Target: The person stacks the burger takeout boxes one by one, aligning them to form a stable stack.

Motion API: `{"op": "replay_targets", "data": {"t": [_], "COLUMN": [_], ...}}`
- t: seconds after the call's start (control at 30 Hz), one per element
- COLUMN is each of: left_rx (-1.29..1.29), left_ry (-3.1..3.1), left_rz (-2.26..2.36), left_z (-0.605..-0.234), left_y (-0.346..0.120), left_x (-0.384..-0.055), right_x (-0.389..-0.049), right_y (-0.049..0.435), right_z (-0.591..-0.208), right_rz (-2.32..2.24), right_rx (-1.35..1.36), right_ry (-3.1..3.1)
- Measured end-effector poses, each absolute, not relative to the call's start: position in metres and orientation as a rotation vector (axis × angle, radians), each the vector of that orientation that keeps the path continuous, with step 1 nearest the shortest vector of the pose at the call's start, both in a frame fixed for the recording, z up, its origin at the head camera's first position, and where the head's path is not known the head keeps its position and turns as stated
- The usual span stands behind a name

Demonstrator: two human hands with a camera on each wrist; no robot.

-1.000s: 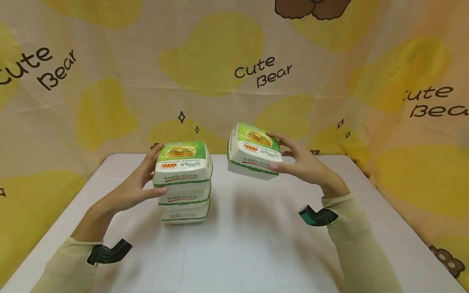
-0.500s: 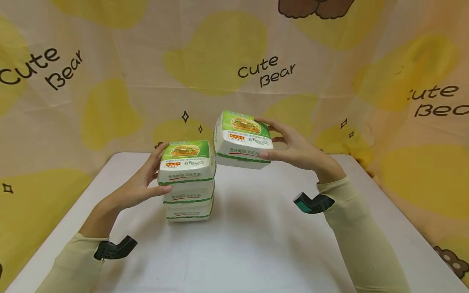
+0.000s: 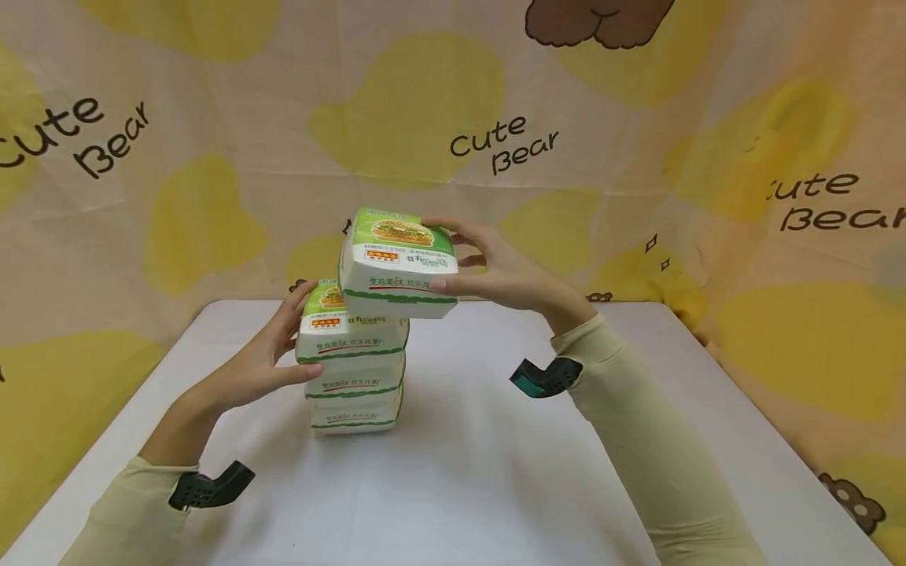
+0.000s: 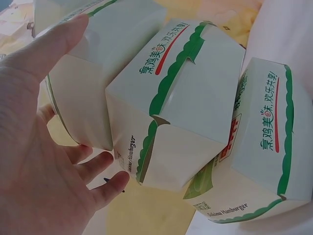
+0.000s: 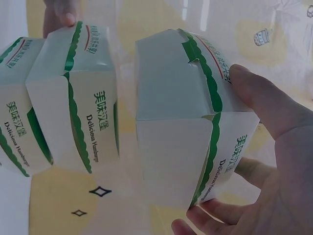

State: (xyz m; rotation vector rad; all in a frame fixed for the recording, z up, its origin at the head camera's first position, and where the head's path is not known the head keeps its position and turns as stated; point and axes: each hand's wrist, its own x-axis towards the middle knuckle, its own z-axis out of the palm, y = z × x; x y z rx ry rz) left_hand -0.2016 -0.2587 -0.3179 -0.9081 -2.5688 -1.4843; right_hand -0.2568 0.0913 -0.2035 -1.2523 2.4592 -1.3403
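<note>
Three white and green hamburger boxes stand stacked on the table: a top box [image 3: 347, 343], a middle box [image 3: 354, 384] and a bottom box [image 3: 354, 417]. My left hand [image 3: 258, 365] holds the top box at its left side, thumb on the front and fingers toward the back. Above the stack, my right hand [image 3: 506, 271] grips another hamburger box [image 3: 399, 284] by its right side. This raised box overlaps the top box in the head view, hiding part of its lid. In the right wrist view a gap separates the held box [image 5: 171, 88] from the stack's top box [image 5: 49, 93].
The white table [image 3: 453, 487] extends to the right and in front of the stack. Behind it hangs a yellow-patterned cloth [image 3: 418, 102] with "Cute Bear" lettering. Black devices sit on the left wrist [image 3: 212, 485] and the right wrist [image 3: 546, 377].
My right hand has carried its hamburger box left and upward, from beside the stack to above it, and levelled it somewhat. The left hand and the stack have stayed in place.
</note>
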Motion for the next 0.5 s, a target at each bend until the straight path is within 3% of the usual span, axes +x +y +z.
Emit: {"op": "replay_targets", "data": {"t": [0.5], "left_rx": [-0.872], "left_ry": [-2.595], "left_rz": [-1.458], "left_z": [-0.319], "left_y": [-0.260], "left_x": [-0.200], "right_x": [-0.260], "right_y": [0.051], "right_z": [-0.204], "right_rz": [-1.228], "right_rx": [-1.256], "right_ry": [2.497]}}
